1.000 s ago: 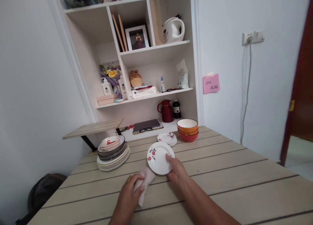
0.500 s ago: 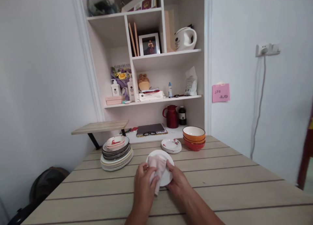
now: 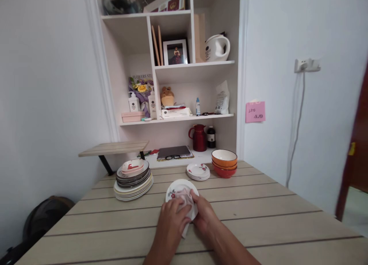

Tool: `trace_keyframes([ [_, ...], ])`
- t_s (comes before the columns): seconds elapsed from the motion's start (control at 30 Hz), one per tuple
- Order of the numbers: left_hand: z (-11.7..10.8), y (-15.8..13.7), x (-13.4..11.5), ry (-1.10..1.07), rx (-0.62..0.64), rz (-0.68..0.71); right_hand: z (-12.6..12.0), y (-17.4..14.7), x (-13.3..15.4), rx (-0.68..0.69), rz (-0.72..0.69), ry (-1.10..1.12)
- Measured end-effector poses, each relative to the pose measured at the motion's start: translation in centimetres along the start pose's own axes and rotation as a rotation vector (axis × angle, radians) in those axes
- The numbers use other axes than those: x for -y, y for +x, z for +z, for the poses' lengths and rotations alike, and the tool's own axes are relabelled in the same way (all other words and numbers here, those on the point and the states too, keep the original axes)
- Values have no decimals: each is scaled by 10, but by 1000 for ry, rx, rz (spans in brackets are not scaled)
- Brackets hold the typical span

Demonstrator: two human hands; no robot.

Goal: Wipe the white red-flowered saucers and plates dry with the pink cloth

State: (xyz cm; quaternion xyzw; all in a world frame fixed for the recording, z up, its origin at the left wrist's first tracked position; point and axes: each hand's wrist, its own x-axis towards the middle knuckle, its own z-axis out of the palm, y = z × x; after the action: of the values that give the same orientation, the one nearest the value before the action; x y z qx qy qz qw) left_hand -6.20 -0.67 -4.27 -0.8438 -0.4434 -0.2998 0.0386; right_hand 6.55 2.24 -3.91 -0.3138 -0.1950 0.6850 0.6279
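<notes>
A small white plate [image 3: 171,187] with a red flower print is held above the table, close to me. My right hand [image 3: 203,215] grips its right edge, thumb on the upper face. A pale pink cloth [image 3: 184,196] lies bunched on the plate, and its tail hangs below the near rim. Over the cloth, my left hand [image 3: 173,219] presses it against the plate with curled fingers. Beyond the hands, a short stack of matching flowered plates [image 3: 198,171] rests on the table.
At left stands a tall stack of plates [image 3: 133,184], topped by small dishes [image 3: 132,166]. Orange and red bowls [image 3: 224,163] are nested at right. The slatted wooden table [image 3: 258,219] meets a shelf unit holding a red jug [image 3: 199,137] and a laptop [image 3: 176,152].
My left hand has moved the cloth across the plate, and a red flower now shows on its left side. The view has shifted slightly to the right.
</notes>
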Motion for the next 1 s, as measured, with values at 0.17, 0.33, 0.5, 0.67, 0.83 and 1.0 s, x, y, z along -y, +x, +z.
trace_keyframes([
  [0.17,-3,2,-2,134,-119,-139,1,-1,-9,33,21,-25],
  [0.33,4,-1,4,99,-153,-210,-9,12,-7,-76,57,41],
  [0.5,11,-5,-4,26,-45,-7,-13,13,0,-22,41,25],
  [0.67,8,-5,-5,70,-97,-44,-4,2,-8,94,-40,-61],
  [0.83,4,-2,1,115,-222,-248,-2,0,-13,76,-36,-72],
  [1.0,5,-3,1,79,-156,-194,-5,2,-10,45,-28,-60],
])
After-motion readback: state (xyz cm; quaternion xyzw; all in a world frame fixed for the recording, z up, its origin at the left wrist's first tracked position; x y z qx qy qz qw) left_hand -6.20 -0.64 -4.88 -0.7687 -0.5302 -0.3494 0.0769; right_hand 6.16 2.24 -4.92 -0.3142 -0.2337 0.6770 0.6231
